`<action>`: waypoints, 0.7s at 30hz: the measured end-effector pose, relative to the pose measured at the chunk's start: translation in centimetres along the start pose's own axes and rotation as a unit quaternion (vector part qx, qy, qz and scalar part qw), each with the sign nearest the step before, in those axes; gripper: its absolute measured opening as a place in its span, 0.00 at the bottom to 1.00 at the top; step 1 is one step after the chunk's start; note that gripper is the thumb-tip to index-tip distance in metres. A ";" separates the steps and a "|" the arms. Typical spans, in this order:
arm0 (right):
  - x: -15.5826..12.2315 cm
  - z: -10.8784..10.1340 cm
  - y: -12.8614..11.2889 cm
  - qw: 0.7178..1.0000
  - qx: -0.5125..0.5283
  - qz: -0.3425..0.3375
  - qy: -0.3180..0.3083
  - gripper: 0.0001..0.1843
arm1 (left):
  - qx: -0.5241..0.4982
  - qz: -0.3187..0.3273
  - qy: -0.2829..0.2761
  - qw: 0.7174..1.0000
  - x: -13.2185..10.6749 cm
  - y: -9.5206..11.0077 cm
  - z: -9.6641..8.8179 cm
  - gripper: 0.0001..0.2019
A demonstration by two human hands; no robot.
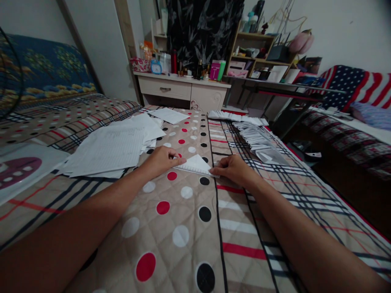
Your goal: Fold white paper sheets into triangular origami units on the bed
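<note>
Low over the bedspread, a small sheet of lined white paper, folded into a triangular shape [195, 163], spans the gap between my hands. My left hand [163, 159] pinches its left corner with thumb and fingers. The right corner is pinched by my right hand [230, 169]. A spread pile of written-on paper sheets [113, 142] lies to the left of my left hand. Beyond my right hand rest many narrow folded paper pieces [253, 136], overlapping in a row, with another row of folded paper [236, 118] behind them.
A dotted and plaid bedspread [186, 219] covers the bed under everything. At the far left is a white plastic bag [27, 171] with a purple print. A white dresser [171, 87] with bottles and boxes stands past the bed, beside a shelf unit [259, 61].
</note>
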State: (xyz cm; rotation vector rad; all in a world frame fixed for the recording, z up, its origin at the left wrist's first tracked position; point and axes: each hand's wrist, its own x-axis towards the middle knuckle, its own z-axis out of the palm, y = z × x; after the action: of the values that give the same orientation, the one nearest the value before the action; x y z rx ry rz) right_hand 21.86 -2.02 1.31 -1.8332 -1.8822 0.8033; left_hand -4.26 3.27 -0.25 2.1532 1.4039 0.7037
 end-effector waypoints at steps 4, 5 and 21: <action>-0.3 0.0 -0.3 1.000 -0.015 -0.012 -0.004 0.17 | -0.089 -0.013 -0.042 0.995 0.2 -0.7 -0.2 0.13; -0.3 0.0 -0.4 1.000 -0.019 -0.014 -0.003 0.17 | -0.113 -0.018 -0.055 0.992 0.2 -0.9 -0.4 0.11; -0.5 -0.1 -0.7 0.999 -0.033 -0.018 -0.006 0.19 | -0.150 -0.035 -0.076 0.985 -0.3 -0.9 -1.2 0.15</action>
State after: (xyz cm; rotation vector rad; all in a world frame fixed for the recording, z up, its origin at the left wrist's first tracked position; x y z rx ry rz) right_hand 21.47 -2.44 1.91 -1.8326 -1.9652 0.7489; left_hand -5.74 3.46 0.10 1.8722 1.2043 0.6612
